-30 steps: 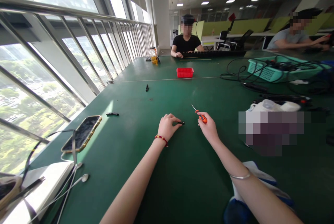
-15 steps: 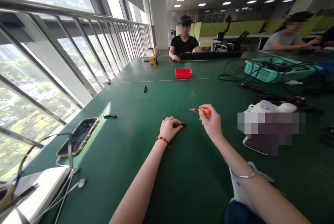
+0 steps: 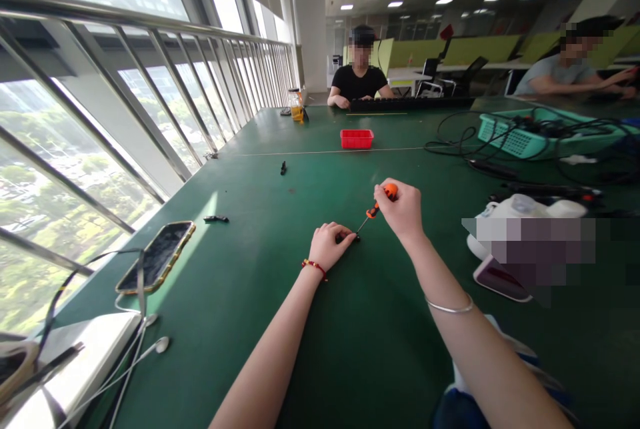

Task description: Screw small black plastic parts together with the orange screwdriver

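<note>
My left hand [image 3: 329,244] rests on the green table [image 3: 240,295], its fingers closed on a small black part [image 3: 357,237] that is mostly hidden beneath them. In my right hand [image 3: 404,207] is an orange and black screwdriver [image 3: 371,213], held by its handle. The shaft slants down to the left, and its tip meets or nearly meets the black part by my left fingertips. Two similar small black pieces lie farther left: one [image 3: 217,219] near the phone, another [image 3: 283,168] farther back.
A phone [image 3: 157,255] and white earphones [image 3: 161,345] lie at left. Toward the back sits a red tray [image 3: 357,139]. On the right are a teal basket [image 3: 505,135] with black cables and a partly blurred white object [image 3: 520,205]. A person [image 3: 361,79] sits across the table.
My right hand has tipped the screwdriver from nearly level to steeply downward, bringing its tip to the black part. My left hand keeps its hold. The view has shifted slightly.
</note>
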`<state>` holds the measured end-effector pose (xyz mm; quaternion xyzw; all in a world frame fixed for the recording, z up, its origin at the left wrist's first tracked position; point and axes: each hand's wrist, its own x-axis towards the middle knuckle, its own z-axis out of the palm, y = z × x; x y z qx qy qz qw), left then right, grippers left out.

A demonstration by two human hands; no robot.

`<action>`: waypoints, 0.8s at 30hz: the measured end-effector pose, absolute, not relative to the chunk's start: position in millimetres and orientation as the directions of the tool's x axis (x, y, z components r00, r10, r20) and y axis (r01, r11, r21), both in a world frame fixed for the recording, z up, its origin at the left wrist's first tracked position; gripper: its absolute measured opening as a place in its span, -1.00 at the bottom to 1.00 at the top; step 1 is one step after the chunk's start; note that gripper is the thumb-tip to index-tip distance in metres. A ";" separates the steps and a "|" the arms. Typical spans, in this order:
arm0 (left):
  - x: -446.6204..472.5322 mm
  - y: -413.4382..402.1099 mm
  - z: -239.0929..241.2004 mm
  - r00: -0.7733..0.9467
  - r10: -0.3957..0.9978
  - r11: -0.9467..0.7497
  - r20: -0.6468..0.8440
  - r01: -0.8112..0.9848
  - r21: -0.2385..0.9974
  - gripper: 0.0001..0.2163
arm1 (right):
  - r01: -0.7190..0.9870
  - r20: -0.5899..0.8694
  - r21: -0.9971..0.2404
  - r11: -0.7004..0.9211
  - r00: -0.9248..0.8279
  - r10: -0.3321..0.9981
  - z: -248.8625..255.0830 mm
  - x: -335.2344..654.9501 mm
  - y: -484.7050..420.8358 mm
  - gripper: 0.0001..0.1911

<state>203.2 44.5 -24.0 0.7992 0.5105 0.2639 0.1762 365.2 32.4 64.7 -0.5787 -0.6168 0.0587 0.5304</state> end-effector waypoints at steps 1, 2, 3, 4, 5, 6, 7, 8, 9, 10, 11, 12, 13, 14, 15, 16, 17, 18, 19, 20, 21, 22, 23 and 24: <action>203.6 44.6 -23.5 0.328 0.913 -0.408 0.242 0.727 0.552 -0.76 | 0.645 0.577 -0.693 0.322 0.229 0.784 63.1 365.0 33.3 -0.70; 204.0 44.7 -23.0 0.320 0.917 -0.399 0.239 0.732 0.552 -0.76 | 0.641 0.572 -0.697 0.320 0.229 0.788 61.9 365.0 33.9 -0.70; 204.2 44.7 -22.6 0.316 0.920 -0.393 0.234 0.736 0.551 -0.77 | 0.640 0.570 -0.699 0.318 0.231 0.789 61.1 365.0 34.4 -0.70; 204.4 44.7 -22.2 0.316 0.921 -0.390 0.229 0.740 0.548 -0.79 | 0.642 0.569 -0.699 0.315 0.231 0.789 60.6 365.3 34.8 -0.70; 204.4 44.7 -21.9 0.318 0.921 -0.390 0.226 0.742 0.546 -0.81 | 0.644 0.568 -0.698 0.312 0.233 0.790 60.3 365.8 35.1 -0.70; 204.4 44.7 -21.7 0.320 0.920 -0.392 0.226 0.742 0.544 -0.82 | 0.647 0.566 -0.697 0.309 0.233 0.790 60.2 366.6 35.3 -0.70; 204.2 44.7 -21.7 0.322 0.919 -0.394 0.228 0.741 0.543 -0.82 | 0.648 0.565 -0.697 0.307 0.232 0.792 60.2 367.6 35.6 -0.70; 204.0 44.7 -21.7 0.322 0.918 -0.396 0.230 0.740 0.543 -0.82 | 0.649 0.564 -0.696 0.307 0.229 0.794 60.1 368.8 35.9 -0.70; 203.8 44.7 -21.8 0.323 0.917 -0.398 0.232 0.739 0.544 -0.82 | 0.648 0.563 -0.696 0.309 0.225 0.795 60.1 370.1 36.2 -0.70; 203.5 44.8 -22.0 0.324 0.917 -0.399 0.233 0.737 0.545 -0.82 | 0.647 0.562 -0.696 0.310 0.222 0.797 60.0 371.4 36.5 -0.70; 203.3 45.0 -22.2 0.326 0.916 -0.401 0.233 0.735 0.546 -0.83 | 0.647 0.561 -0.697 0.310 0.222 0.797 59.9 372.6 36.8 -0.70; 203.1 45.1 -22.4 0.329 0.915 -0.403 0.233 0.734 0.547 -0.83 | 0.646 0.561 -0.698 0.309 0.224 0.797 59.7 373.7 37.1 -0.70; 203.0 45.2 -22.5 0.332 0.914 -0.406 0.234 0.732 0.547 -0.82 | 0.646 0.560 -0.699 0.308 0.226 0.797 59.5 374.5 37.3 -0.70; 202.9 45.3 -22.6 0.334 0.913 -0.408 0.234 0.731 0.547 -0.82 | 0.646 0.560 -0.699 0.307 0.227 0.797 59.2 375.0 37.6 -0.70; 203.0 45.4 -22.6 0.337 0.912 -0.411 0.235 0.730 0.546 -0.82 | 0.646 0.560 -0.698 0.308 0.224 0.798 58.8 375.2 37.8 -0.70; 203.2 45.3 -22.5 0.339 0.911 -0.412 0.235 0.731 0.544 -0.82 | 0.646 0.560 -0.697 0.313 0.216 0.800 58.3 375.1 37.9 -0.70; 203.5 45.1 -22.2 0.340 0.911 -0.413 0.235 0.732 0.542 -0.82 | 0.646 0.559 -0.693 0.320 0.202 0.804 57.8 374.8 38.0 -0.70; 203.8 44.8 -21.9 0.340 0.911 -0.412 0.233 0.734 0.540 -0.82 | 0.646 0.560 -0.688 0.329 0.185 0.807 57.4 374.3 38.1 -0.70; 204.0 44.4 -21.6 0.340 0.912 -0.410 0.230 0.736 0.539 -0.82 | 0.649 0.562 -0.683 0.337 0.171 0.810 56.9 373.8 38.1 -0.71; 204.1 43.9 -21.3 0.340 0.913 -0.408 0.227 0.738 0.538 -0.82 | 0.652 0.563 -0.677 0.341 0.160 0.811 56.6 373.4 38.0 -0.71; 204.2 43.3 -21.1 0.339 0.914 -0.406 0.223 0.740 0.537 -0.82 | 0.657 0.564 -0.672 0.343 0.153 0.811 56.3 373.1 38.0 -0.71; 204.1 42.9 -20.9 0.339 0.914 -0.405 0.221 0.741 0.537 -0.82 | 0.662 0.564 -0.668 0.341 0.150 0.812 56.1 372.9 37.9 -0.72; 204.0 42.5 -20.9 0.340 0.914 -0.404 0.219 0.740 0.537 -0.82 | 0.666 0.563 -0.665 0.338 0.150 0.813 56.0 372.9 37.8 -0.72; 203.8 42.2 -20.9 0.340 0.915 -0.404 0.220 0.739 0.538 -0.82 | 0.669 0.563 -0.663 0.335 0.151 0.813 55.9 373.0 37.7 -0.72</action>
